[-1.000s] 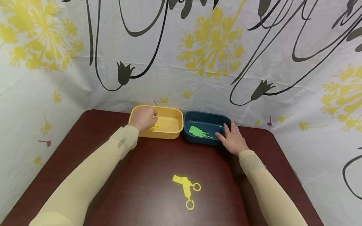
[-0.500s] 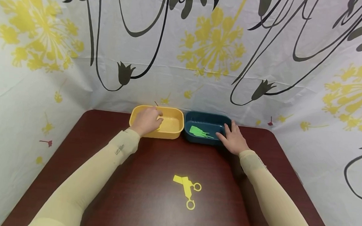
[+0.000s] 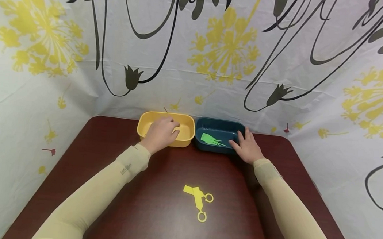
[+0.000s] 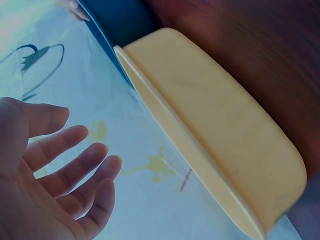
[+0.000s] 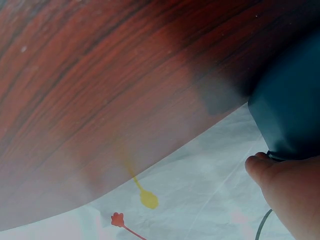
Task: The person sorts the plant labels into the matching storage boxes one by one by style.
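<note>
Landmark: the yellow-orange, rounded rectangular plastic tray at the far side of the dark red-brown wood-grain worktop.

Change of state: compared with a second ago, the left hand stands further right, over the front part of the landmark. The yellow ring visible there earlier does not show now; the left hand hides that part of the interior, so from here I cannot tell whether it still lies there.

Left hand: fingers apart and loosely bent, nothing between them. In my judgement, this marks a release and frees the hand for work.

Right hand: fingers spread, touching the right end of the dark blue rounded plastic tray, which sits just right of the landmark. Unchanged.

Contents and parts: a bright green flat piece lies inside the blue tray. The yellow flat scissors-shaped piece with two ring handles lies on the worktop, well in front of the landmark and to its right, untouched.
</note>
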Demonstrator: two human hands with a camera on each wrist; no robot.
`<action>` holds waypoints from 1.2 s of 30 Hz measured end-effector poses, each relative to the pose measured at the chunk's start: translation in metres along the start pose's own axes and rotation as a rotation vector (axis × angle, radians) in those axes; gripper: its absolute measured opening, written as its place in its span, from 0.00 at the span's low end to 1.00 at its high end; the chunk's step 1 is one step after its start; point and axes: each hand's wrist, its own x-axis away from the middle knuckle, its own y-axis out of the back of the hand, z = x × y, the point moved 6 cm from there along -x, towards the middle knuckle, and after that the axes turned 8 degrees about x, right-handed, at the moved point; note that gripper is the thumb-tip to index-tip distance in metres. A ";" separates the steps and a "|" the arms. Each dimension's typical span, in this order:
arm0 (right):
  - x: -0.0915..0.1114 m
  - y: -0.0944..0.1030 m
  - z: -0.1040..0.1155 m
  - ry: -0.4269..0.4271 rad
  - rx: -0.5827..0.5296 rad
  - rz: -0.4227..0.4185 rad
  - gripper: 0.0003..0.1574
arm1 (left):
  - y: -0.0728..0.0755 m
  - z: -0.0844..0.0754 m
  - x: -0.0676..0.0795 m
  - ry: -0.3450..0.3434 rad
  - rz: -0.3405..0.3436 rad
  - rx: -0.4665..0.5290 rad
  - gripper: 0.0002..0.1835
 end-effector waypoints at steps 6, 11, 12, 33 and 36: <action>0.000 0.000 0.000 0.002 -0.001 0.006 0.62 | -0.002 -0.014 0.006 -0.011 0.012 0.010 0.15; 0.000 0.001 0.000 -0.003 0.002 0.006 0.62 | -0.006 -0.022 0.013 -0.010 0.043 0.004 0.17; 0.000 0.001 0.000 -0.005 0.002 0.006 0.62 | -0.007 -0.024 0.014 -0.014 0.048 0.006 0.17; 0.001 0.000 0.001 -0.011 -0.006 0.008 0.62 | -0.045 -0.057 0.050 -0.081 0.164 0.047 0.16; 0.001 0.000 0.000 -0.012 -0.007 -0.001 0.62 | -0.052 -0.063 0.056 -0.096 0.210 0.038 0.17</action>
